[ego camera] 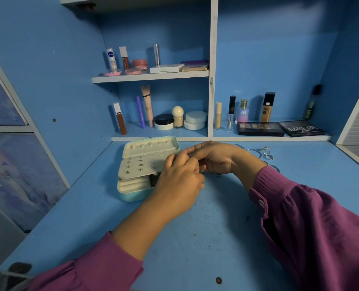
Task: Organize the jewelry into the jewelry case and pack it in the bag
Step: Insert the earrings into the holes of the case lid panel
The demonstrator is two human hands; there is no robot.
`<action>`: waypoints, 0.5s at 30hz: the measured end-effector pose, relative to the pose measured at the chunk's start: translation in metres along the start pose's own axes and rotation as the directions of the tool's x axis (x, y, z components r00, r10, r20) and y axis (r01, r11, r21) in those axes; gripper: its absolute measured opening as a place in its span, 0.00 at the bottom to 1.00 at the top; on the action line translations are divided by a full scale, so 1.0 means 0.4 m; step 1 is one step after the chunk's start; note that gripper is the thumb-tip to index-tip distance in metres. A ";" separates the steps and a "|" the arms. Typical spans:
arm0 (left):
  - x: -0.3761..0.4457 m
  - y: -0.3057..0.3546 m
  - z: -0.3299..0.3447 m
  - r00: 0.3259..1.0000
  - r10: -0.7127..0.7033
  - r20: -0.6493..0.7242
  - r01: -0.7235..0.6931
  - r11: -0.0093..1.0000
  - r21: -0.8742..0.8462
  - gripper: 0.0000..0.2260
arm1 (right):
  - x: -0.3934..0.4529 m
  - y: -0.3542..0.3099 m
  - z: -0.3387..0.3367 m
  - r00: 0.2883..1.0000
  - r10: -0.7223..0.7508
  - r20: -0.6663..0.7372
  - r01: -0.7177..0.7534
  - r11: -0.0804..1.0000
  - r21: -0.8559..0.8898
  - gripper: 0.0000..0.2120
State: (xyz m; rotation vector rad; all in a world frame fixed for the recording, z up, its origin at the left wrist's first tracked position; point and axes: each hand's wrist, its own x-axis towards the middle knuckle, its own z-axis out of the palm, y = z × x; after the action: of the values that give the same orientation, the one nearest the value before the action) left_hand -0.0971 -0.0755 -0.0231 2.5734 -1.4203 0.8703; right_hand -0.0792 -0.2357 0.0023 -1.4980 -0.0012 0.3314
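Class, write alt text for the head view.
Both hands, left hand and right hand, meet with curled fingers over an open teal jewelry case on a blue desk. Silver rings lie to the right.

1 jewelry case [132, 194], 2 hands, 2 eyeshadow palettes [260, 129], 3 round white jars [196, 117].

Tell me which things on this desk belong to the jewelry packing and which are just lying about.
Part of the job:
- open jewelry case, with studs on its earring panel
- loose rings and hoops on the desk behind the right hand
- left hand, working at the case

Lying about:
- cosmetics on the shelves
- eyeshadow palettes

No bag is in view.
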 end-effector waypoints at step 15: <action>0.014 -0.017 -0.019 0.974 -0.126 -0.189 0.103 0.987 -0.126 0.07 | 0.003 0.001 -0.002 1.000 0.001 0.007 -0.001 1.000 0.020 0.11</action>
State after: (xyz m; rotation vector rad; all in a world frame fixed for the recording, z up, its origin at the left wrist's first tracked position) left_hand -0.0928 -0.0734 -0.0126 2.3822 -1.2182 0.9632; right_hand -0.0779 -0.2362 0.0014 -1.4769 -0.0025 0.3368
